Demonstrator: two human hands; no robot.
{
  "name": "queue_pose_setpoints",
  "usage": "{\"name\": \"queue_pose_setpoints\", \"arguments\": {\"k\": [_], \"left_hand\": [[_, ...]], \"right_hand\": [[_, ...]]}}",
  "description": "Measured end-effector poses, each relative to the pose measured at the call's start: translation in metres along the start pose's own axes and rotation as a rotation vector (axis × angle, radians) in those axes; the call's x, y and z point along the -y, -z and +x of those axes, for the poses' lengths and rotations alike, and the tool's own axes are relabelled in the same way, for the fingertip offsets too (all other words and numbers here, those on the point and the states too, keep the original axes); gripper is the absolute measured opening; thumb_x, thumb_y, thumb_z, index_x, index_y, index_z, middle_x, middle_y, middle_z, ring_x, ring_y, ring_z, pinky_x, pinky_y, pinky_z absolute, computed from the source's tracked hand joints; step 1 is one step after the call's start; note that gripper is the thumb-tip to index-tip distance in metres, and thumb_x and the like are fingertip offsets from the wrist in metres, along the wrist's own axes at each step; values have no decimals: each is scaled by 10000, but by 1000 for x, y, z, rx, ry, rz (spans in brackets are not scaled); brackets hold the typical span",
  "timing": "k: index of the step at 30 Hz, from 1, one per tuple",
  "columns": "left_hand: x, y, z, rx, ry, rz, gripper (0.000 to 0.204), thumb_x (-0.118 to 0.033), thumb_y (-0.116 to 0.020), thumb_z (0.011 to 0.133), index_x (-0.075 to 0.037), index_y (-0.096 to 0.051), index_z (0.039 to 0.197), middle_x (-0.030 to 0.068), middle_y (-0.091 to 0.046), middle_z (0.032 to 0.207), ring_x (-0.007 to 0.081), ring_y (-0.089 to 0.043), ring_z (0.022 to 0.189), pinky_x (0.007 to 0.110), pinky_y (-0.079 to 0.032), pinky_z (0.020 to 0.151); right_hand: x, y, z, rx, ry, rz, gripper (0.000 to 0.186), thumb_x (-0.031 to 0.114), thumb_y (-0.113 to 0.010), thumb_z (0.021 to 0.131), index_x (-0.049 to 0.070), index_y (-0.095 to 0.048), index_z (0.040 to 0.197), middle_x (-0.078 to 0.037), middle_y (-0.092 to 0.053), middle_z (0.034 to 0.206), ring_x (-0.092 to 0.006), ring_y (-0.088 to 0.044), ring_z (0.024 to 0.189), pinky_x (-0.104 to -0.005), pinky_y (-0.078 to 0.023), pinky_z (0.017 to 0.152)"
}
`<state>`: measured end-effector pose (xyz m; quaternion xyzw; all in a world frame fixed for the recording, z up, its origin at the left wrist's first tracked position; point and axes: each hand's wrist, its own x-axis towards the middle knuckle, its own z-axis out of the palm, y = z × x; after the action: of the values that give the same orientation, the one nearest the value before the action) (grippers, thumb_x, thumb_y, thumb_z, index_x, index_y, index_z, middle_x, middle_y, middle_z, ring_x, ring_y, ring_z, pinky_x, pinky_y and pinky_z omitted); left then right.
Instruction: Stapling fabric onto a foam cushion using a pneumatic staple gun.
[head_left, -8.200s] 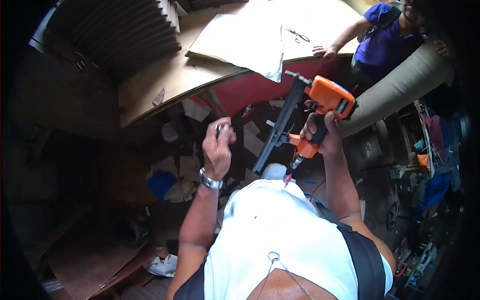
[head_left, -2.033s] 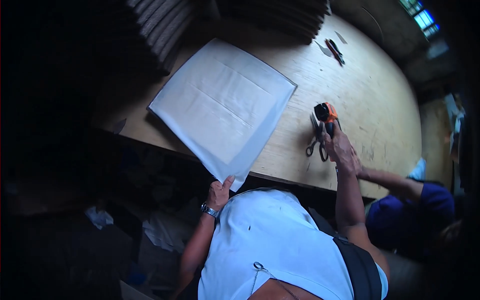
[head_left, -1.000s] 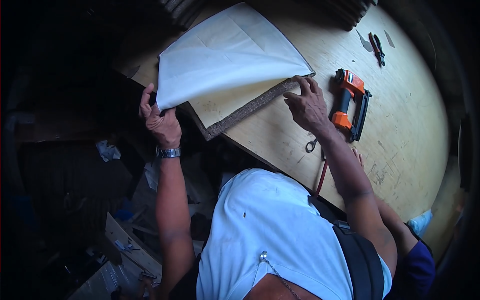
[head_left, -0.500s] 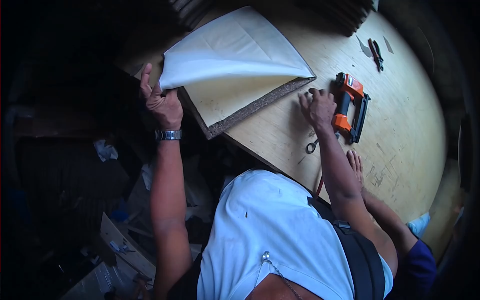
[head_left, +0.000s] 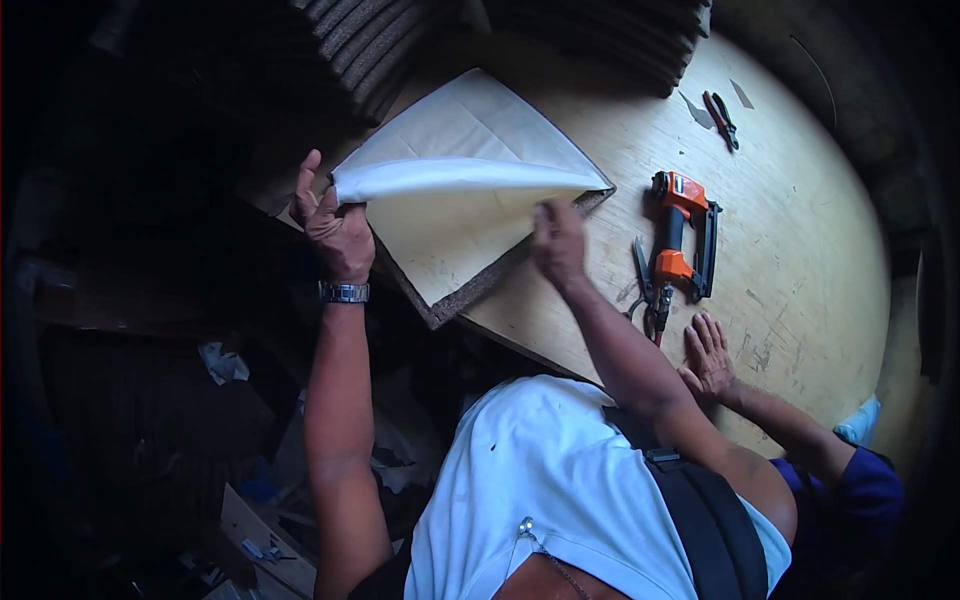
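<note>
A square panel with a cream face [head_left: 430, 250] and dark edging lies on the plywood table [head_left: 810, 250]. White cloth [head_left: 460, 175] covers its back half, with the front part folded back. My left hand [head_left: 335, 225] grips the cloth's folded left corner, with one finger raised. My right hand [head_left: 560, 240] is over the panel's right side, fingers bent and blurred; whether they hold anything is unclear. An orange-and-black staple gun [head_left: 675, 260] with a hose lies to the right, beside black scissors [head_left: 641, 260].
Stacks of dark ridged pieces [head_left: 355, 50] stand at the back. Pliers [head_left: 720, 120] and grey scraps lie at the back right. At the front right, a co-worker's hand [head_left: 705, 355] rests on the table beside my right arm. Scraps and boards clutter the dark area below left.
Since two seconds ago my right hand has released the staple gun and the cloth has been folded back. In the last half second that hand moved left, from beside the gun onto the panel.
</note>
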<state>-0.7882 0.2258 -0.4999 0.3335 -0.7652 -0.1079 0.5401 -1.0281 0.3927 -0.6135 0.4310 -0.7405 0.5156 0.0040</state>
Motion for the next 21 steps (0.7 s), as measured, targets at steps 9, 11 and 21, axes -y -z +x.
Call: {"name": "queue_pose_setpoints", "arguments": {"k": [9, 11, 21], "left_hand": [[2, -2, 5, 8, 25, -88, 309, 66, -756, 818, -115, -784, 1068, 80, -531, 1491, 247, -469, 1376, 380, -400, 1125], [5, -1, 2, 21, 44, -76, 318, 65, -756, 819, -118, -782, 1077, 76, -540, 1484, 247, -457, 1382, 383, -395, 1131], [7, -3, -5, 37, 99, -87, 407, 69, -739, 858, -132, -736, 1211, 84, -500, 1514, 239, -490, 1388, 365, -430, 1138]], "right_hand": [[162, -7, -111, 1995, 712, 149, 361, 341, -623, 910, 69, -715, 1131, -230, -677, 1189, -388, -654, 1130, -505, -539, 912], [131, 14, -95, 1812, 521, 180, 287, 350, -667, 910, 82, -766, 936, -210, -726, 895, -404, -702, 925, -476, -564, 815], [-22, 58, 18, 696, 144, -172, 195, 261, -684, 931, 166, -708, 1100, -97, -682, 976, -315, -691, 888, -454, -562, 741]]}}
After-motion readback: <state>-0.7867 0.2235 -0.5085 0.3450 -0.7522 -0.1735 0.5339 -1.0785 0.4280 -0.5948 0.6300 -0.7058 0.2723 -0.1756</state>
